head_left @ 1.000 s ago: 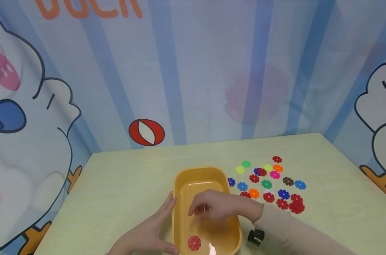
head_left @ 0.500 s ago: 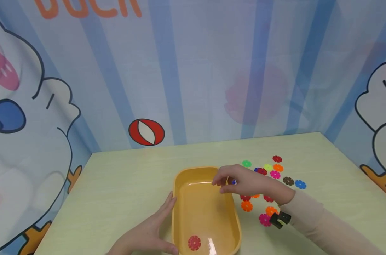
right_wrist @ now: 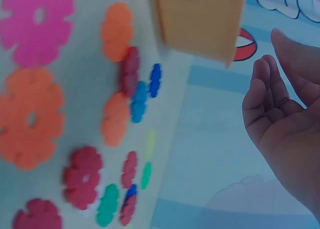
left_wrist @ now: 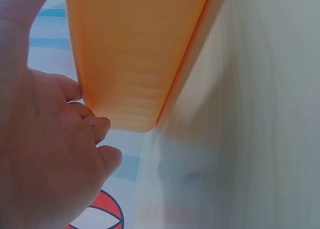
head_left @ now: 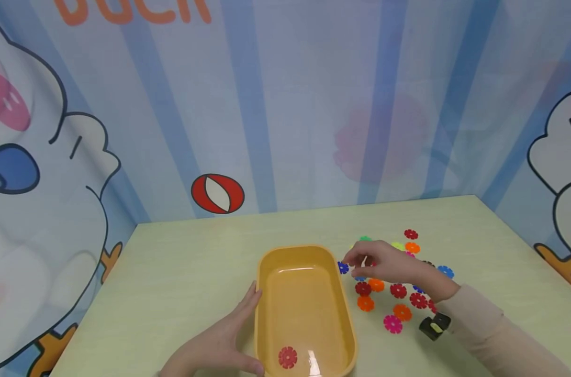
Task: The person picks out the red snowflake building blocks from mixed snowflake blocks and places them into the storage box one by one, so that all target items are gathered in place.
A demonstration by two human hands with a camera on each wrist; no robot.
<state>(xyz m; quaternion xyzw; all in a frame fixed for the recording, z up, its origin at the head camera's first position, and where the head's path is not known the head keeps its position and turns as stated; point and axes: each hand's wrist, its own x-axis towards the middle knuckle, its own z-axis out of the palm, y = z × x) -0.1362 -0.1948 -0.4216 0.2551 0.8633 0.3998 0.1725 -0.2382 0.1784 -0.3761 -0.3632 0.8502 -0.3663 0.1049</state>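
Observation:
A yellow rectangular tray (head_left: pixel 305 303) stands on the table, with one red snowflake-shaped plastic disc (head_left: pixel 287 357) lying in it near its front end. My left hand (head_left: pixel 219 335) rests against the tray's left side, thumb at the front left corner and fingertips at the rim. In the left wrist view, those fingers (left_wrist: pixel 102 129) are loosely bent beside the tray wall. My right hand (head_left: pixel 384 262) hovers over the scattered discs, just right of the tray. The right wrist view shows its thumb and fingers (right_wrist: pixel 272 89) apart, with nothing between them.
Several coloured notched discs lie right of the tray, among them a pink disc (head_left: pixel 392 324), an orange disc (head_left: pixel 365 303) and a dark blue disc (head_left: pixel 343 267). A black device (head_left: pixel 435 325) is on the right wrist. A printed cloth backdrop (head_left: pixel 309 104) rises behind the table (head_left: pixel 196 267).
My right hand has moved from inside the tray out over its right rim to above the discs. The left hand and the red disc in the tray have stayed put.

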